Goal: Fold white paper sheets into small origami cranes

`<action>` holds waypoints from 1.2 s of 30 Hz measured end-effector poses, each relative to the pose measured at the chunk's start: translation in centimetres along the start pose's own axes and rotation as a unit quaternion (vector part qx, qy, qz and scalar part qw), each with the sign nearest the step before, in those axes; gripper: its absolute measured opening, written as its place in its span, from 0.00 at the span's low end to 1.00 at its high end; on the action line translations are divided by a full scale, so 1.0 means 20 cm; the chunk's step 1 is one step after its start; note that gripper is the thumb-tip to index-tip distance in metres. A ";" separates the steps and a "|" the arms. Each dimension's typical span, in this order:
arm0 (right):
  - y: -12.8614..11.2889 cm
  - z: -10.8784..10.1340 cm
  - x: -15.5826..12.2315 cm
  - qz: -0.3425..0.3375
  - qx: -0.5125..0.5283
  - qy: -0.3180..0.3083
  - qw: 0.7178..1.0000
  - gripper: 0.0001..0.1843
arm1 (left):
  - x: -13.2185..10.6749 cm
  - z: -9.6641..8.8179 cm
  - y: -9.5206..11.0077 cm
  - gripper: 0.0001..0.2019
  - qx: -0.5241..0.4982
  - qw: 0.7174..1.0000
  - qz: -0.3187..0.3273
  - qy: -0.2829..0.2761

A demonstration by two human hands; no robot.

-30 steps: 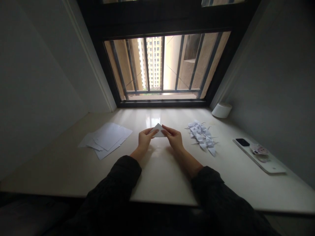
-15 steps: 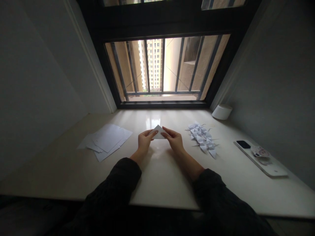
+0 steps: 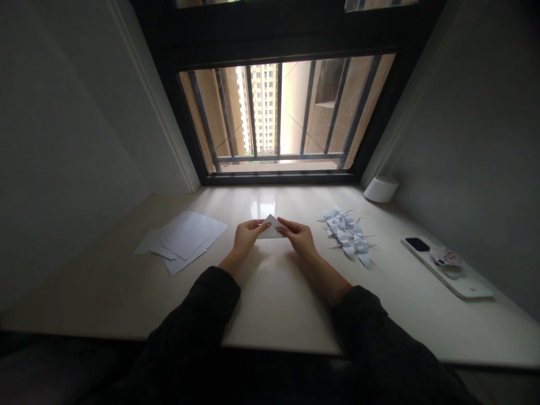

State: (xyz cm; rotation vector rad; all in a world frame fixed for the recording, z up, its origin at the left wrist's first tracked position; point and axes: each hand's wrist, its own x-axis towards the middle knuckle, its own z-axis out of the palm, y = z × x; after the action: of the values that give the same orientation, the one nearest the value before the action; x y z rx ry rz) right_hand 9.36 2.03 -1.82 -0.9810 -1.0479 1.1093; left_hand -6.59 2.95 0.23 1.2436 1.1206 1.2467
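A small piece of folded white paper (image 3: 270,229), its peak pointing toward the window, is held between my two hands above the ledge. My left hand (image 3: 247,236) pinches its left side, thumb on the near face. On the opposite side my right hand (image 3: 299,236) grips the paper between thumb and fingers. Loose sheets of white paper (image 3: 192,236) lie overlapping to the left of my hands. To the right is a cluster of several folded paper cranes (image 3: 346,235).
The pale ledge (image 3: 278,315) runs up to a dark-framed barred window (image 3: 278,180). A white phone (image 3: 468,287) with a round grip lies at the right. A white rounded device (image 3: 381,189) stands in the far right corner, by the wall.
Both hands stay on the folded paper in almost the same place. My left hand has shifted very slightly left, and the view has tilted a little.
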 end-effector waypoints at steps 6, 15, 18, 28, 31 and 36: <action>-0.02 0.00 -0.01 0.014 0.015 -0.024 1.000 0.28 | 0.00 0.00 0.00 0.18 0.031 0.999 0.013 0.031; -0.02 0.00 -0.01 0.026 0.033 -0.035 0.999 0.27 | 0.00 0.00 -0.02 0.19 0.046 0.998 0.010 0.042; -0.02 0.00 -0.01 0.028 0.030 -0.032 0.999 0.27 | 0.00 0.00 -0.02 0.19 0.041 0.998 0.011 0.043; -0.03 -0.06 0.03 0.044 0.013 0.008 0.999 0.52 | 0.02 -0.02 -0.01 0.18 0.088 0.995 0.000 -0.050; -0.04 -0.06 0.03 0.075 0.025 0.042 0.996 0.54 | 0.01 -0.01 -0.01 0.17 0.070 0.997 0.019 -0.025; -0.05 0.03 -0.03 0.137 0.045 -0.001 0.989 0.26 | -0.03 0.07 -0.03 0.15 0.023 0.996 0.052 0.062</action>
State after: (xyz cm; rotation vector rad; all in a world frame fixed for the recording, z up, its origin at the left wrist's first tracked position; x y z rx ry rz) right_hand 8.98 1.39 -0.76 -1.0735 -0.8720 1.3703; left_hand -5.19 2.29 -0.42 1.2860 1.1922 1.3996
